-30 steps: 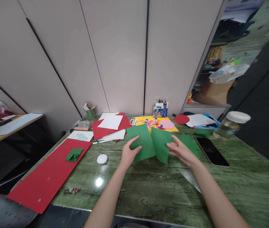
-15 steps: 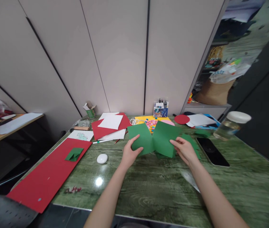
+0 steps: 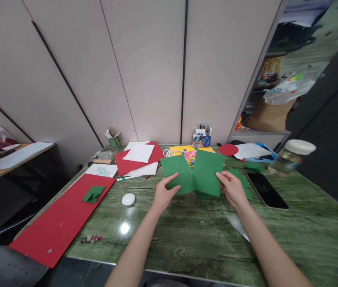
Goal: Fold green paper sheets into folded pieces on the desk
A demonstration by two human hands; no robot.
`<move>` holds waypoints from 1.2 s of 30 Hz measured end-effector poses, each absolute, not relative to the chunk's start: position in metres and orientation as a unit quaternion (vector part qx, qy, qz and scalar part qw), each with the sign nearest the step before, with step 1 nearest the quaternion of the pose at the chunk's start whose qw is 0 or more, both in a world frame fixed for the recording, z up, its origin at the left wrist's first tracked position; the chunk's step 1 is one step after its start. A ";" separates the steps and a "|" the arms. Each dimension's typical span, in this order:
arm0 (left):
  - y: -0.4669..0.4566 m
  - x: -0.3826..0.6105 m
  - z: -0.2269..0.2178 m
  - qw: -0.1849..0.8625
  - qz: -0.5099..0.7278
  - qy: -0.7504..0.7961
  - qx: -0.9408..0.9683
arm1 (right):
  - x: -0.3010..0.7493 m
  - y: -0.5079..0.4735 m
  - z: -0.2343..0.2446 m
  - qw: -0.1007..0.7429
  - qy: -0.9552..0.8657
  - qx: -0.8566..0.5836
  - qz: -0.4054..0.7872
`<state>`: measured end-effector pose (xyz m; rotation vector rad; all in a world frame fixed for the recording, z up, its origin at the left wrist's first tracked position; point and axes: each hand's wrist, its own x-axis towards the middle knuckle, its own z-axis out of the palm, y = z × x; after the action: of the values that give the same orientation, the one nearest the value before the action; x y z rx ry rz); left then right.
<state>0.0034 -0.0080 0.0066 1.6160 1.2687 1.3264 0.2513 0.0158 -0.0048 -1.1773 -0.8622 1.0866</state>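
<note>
A folded sheet of green paper (image 3: pixel 192 173) is held up above the green marble table (image 3: pixel 204 239), its two halves spread like an open book. My left hand (image 3: pixel 163 195) pinches the lower edge of the left half. My right hand (image 3: pixel 231 188) grips the right edge of the right half. More green paper pieces (image 3: pixel 240 177) lie on the table just behind my right hand.
A long red sheet (image 3: pixel 61 217) with a small folded green piece (image 3: pixel 92 194) lies at the left. A white oval object (image 3: pixel 128 199), red and white papers (image 3: pixel 140 157), a yellow sheet (image 3: pixel 191 153), a marker box (image 3: pixel 201 138), a black phone (image 3: pixel 266 189) and a lidded jar (image 3: pixel 291 157) surround the hands.
The right half of the green paper was swung upward and my right hand closed on its edge. Both hands lifted the sheet a little and drew its halves closer together.
</note>
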 end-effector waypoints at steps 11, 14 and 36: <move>-0.007 0.001 0.007 0.342 0.522 0.480 0.617 | 0.257 0.018 -0.008 0.600 -0.378 -0.503 0.494; -0.007 0.002 0.006 0.329 0.518 0.481 0.626 | 0.255 0.013 -0.001 0.564 -0.396 -0.490 0.533; -0.006 0.002 0.004 0.295 0.522 0.505 0.622 | 0.251 0.012 -0.001 0.554 -0.429 -0.496 0.513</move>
<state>0.0022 -0.0062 0.0039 1.6540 1.3429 1.3879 0.2508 0.0124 -0.0008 -1.1723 -1.0128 1.2109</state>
